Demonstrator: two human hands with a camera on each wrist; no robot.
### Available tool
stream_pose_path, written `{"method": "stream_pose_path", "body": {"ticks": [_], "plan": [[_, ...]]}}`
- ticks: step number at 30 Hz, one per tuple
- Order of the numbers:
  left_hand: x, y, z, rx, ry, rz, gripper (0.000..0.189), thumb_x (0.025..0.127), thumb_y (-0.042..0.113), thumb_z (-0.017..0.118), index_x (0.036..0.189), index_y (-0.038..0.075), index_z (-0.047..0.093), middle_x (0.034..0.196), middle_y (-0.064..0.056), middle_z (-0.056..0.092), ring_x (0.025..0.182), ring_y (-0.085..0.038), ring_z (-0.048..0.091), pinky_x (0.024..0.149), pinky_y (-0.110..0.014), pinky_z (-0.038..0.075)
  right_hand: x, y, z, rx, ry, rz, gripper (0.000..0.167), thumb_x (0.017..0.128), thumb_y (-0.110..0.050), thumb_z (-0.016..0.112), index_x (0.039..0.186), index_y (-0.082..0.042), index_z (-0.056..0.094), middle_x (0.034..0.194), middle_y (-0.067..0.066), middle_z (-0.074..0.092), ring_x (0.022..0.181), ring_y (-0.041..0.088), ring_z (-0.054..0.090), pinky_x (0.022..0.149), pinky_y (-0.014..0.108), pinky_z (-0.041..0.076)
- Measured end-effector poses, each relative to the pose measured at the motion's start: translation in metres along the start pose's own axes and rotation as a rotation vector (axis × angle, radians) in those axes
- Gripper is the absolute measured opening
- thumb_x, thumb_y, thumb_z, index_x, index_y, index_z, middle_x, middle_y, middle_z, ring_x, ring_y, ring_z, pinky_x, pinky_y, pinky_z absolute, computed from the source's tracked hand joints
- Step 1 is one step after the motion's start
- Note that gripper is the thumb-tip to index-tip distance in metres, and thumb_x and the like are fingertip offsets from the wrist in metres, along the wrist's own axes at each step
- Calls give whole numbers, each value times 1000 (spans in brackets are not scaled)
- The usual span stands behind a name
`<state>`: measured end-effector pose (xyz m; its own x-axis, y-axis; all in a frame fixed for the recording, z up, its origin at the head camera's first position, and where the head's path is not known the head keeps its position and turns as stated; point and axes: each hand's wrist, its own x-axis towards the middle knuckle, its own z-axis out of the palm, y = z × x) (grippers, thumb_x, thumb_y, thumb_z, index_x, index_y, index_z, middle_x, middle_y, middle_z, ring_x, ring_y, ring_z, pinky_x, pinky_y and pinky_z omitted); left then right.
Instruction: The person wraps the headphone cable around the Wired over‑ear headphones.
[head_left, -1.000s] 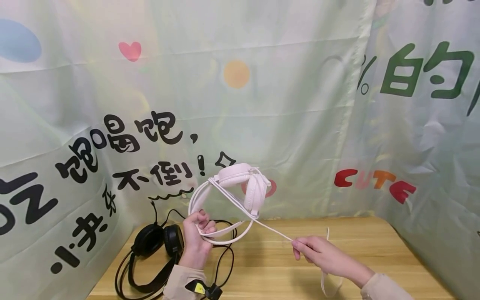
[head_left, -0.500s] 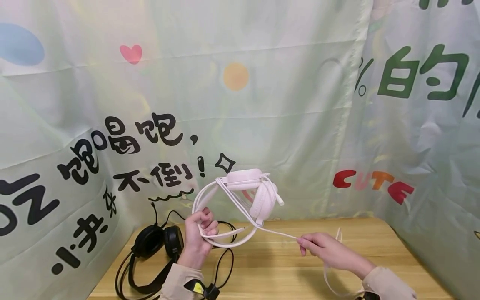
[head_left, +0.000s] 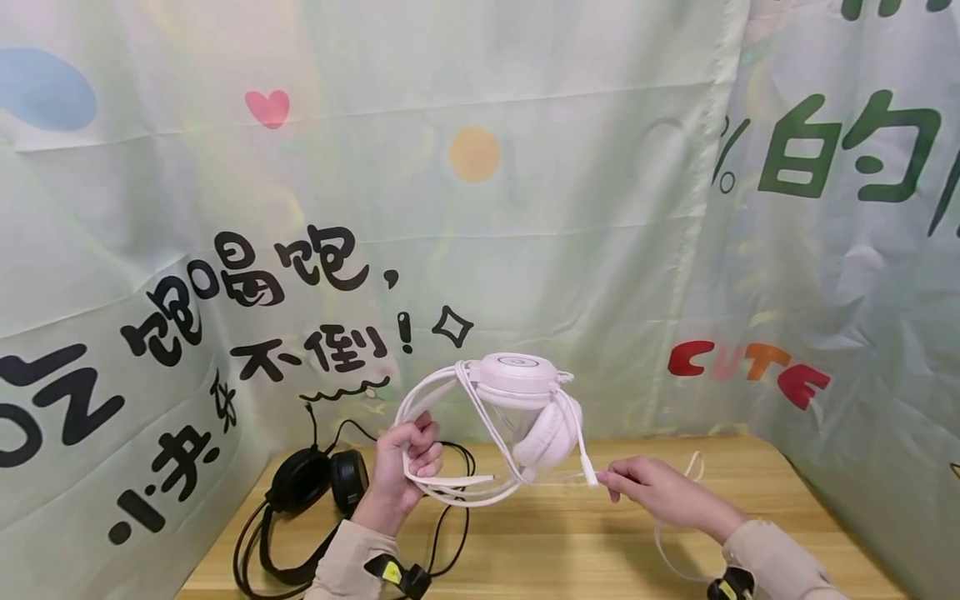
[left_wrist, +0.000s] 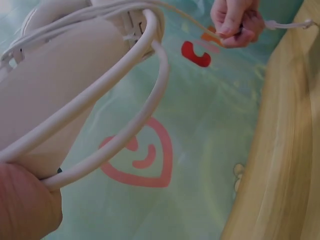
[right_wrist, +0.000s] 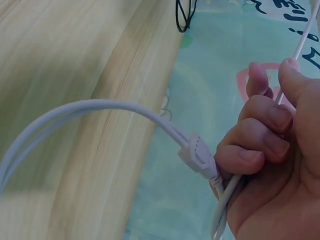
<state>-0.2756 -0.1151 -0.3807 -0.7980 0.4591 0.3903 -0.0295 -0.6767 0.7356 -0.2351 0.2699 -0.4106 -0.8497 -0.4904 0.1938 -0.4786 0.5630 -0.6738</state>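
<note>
My left hand grips the headband of a white headset, holding it up over the table. White cable is wrapped round the headset, and a thin microphone boom hangs from its ear cup side. To the right, my right hand pinches the white cable between thumb and forefinger, with its other fingers curled over more of it. That stretch runs taut from the headset. Below the right hand, the cable's loose end loops down, with a small splitter block showing in the right wrist view.
A black headset with its dark cable lies at the left of the wooden table. Printed fabric hangs behind and at both sides of the table.
The white headset has turned in my left hand, shifting right and slightly down, so an ear cup's outer face shows. My right hand has moved slightly right, still pinching the cable.
</note>
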Motion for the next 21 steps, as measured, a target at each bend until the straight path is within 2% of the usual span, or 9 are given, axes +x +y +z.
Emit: {"method": "stream_pose_path", "body": {"ticks": [3, 8, 14, 18, 21], "plan": [[1, 2, 0, 11, -53, -17, 30, 83, -6, 25, 80, 21, 38, 68, 2, 10, 53, -12, 6, 44, -16, 16, 3, 0, -1, -24, -3, 22, 36, 114, -27, 52, 84, -11, 64, 64, -14, 32, 54, -2, 27, 52, 21, 28], [1, 5, 0, 64, -114, -51, 30, 83, -7, 28, 85, 19, 41, 67, 1, 14, 52, -12, 9, 43, -13, 26, 8, 0, -5, -60, 3, 35, 36, 111, -25, 56, 79, -10, 62, 66, -14, 39, 55, -1, 33, 53, 21, 32], [3, 7, 2, 117, -175, -90, 29, 82, -9, 32, 87, 19, 40, 65, 2, 20, 49, -14, 10, 42, -11, 34, 18, 0, -9, -107, 8, 12, 35, 110, -23, 58, 76, -12, 58, 66, -15, 38, 56, -2, 34, 53, 21, 31], [6, 6, 2, 169, -209, -108, 29, 79, -9, 36, 85, 18, 39, 64, 1, 21, 47, -10, 15, 40, -13, 28, 23, -1, -11, -154, 15, -6, 30, 109, -23, 59, 80, -19, 62, 65, -16, 35, 56, -3, 33, 54, 21, 30], [8, 5, 1, 232, -239, -109, 28, 77, -10, 37, 85, 17, 39, 64, 1, 23, 45, -8, 20, 38, -20, 20, 27, -3, -12, -196, 21, 8, 32, 107, -23, 61, 75, -21, 57, 64, -16, 34, 56, -2, 32, 54, 21, 31]]}}
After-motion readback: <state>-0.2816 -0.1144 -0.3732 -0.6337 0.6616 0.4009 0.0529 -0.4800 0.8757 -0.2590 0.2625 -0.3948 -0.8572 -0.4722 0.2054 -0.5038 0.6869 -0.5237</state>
